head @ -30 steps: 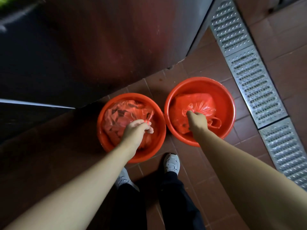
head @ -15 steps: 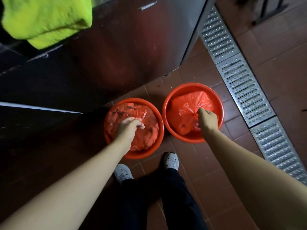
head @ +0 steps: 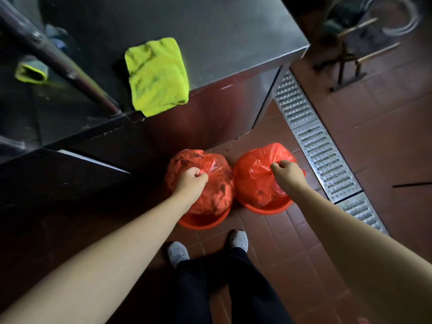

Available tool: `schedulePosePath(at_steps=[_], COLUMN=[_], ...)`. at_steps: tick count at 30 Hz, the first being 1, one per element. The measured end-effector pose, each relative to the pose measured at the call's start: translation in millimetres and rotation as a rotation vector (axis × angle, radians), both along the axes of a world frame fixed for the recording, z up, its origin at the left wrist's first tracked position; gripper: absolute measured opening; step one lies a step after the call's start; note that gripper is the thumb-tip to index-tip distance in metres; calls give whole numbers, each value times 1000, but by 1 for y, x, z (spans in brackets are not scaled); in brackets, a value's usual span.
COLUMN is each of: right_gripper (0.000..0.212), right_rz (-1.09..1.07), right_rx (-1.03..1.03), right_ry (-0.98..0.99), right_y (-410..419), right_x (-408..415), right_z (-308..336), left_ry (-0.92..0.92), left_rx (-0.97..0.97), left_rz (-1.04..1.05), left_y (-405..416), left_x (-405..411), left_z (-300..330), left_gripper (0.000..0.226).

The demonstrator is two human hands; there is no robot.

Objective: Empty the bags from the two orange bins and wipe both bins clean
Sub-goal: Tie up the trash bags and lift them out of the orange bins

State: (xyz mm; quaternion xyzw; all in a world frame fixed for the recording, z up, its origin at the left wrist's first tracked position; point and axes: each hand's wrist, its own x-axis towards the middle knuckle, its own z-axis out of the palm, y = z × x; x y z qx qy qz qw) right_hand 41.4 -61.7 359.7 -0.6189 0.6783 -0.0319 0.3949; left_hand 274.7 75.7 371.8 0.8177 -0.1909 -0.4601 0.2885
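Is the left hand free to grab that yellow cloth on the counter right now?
Probably not yet. The left hand grips the left bag; it would have to let go first. Nothing covers the yellow cloth on the counter.

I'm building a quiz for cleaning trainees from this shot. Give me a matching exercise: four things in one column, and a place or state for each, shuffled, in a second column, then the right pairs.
Things
1. yellow cloth
2. left bag
3. drain grate
4. right bin

Places or states
A. set into the tiled floor, to the right of the bins
B. gripped at the top by the left hand
C. lying on the steel counter
D. on the floor, only its near rim showing under a bag

Pairs: 1-C, 2-B, 3-A, 4-D
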Motion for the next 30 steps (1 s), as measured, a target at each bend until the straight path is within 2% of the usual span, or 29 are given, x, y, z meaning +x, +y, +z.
schedulePosePath(at_steps=[3,7,13,17,20,23,26,30], right_gripper=[23,16,18,20,22,19,17,17], right_rz=[91,172,242,323,465,612,806,1048], right_rx=[-63,-103,-185,-189,-184,-169,-144,-107], right_ry=[91,127,130,139,174,118,61,-18], right_y=[8,20,42,64,79,94,119,164], right_x=[6,24,66,86,105,127,150,173], right_z=[52,107,144,161,171,171,167,160], left_ry=[-82,-148,-253,-322,-362,-430,-485,-567], left_rx=[-3,-45,-63,-13,4,4,6,113], left_rz=[-25,-57,-165,-148,-82,14,196,421], left_y=[12,28,57,93,124,157,198,261], left_x=[9,27,59,69,71,71,64,44], left_z=[39,78,109,126,137,145,149,152], left_gripper=[11,15,11,10,11,12,17,18])
